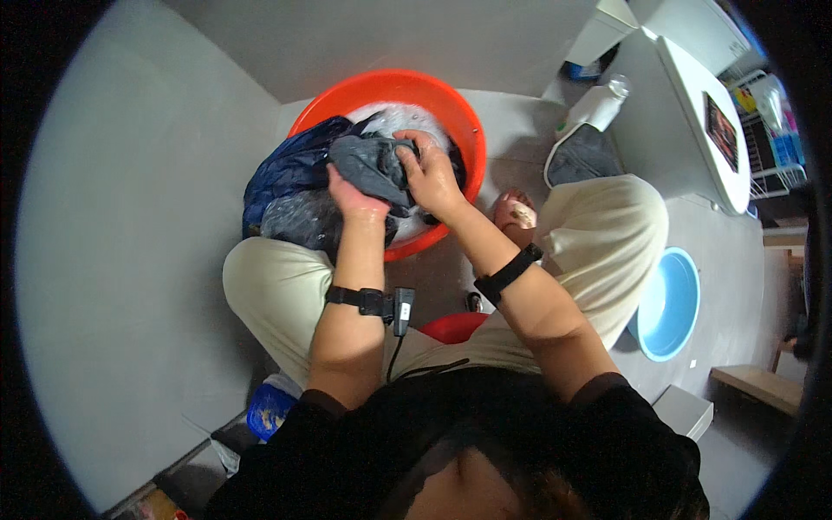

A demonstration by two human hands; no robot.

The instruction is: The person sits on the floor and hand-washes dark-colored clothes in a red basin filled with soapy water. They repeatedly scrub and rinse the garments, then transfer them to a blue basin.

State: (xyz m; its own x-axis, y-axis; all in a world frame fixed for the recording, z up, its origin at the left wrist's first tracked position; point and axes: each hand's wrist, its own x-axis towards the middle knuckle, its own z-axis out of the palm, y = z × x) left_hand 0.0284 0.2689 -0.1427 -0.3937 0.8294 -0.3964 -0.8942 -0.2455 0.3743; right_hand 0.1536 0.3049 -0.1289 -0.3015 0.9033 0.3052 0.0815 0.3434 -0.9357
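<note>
Over an orange-red plastic basin (473,140), both hands hold a wet grey cloth (367,162). My left hand (356,198) supports it from below, palm up, its fingers partly hidden under the fabric. My right hand (429,170) grips the cloth's right part between thumb and fingers. White suds (406,118) fill the far side of the basin. A dark blue garment (286,175) hangs over the basin's left rim, with wet dark grey fabric (302,218) bunched on its near part.
Grey walls (390,39) stand behind and to the left. A light blue basin (669,305) rests on the floor at right. Beyond my right knee are a white bottle (598,104) and a white cabinet (682,123). A blue container (268,411) sits at lower left.
</note>
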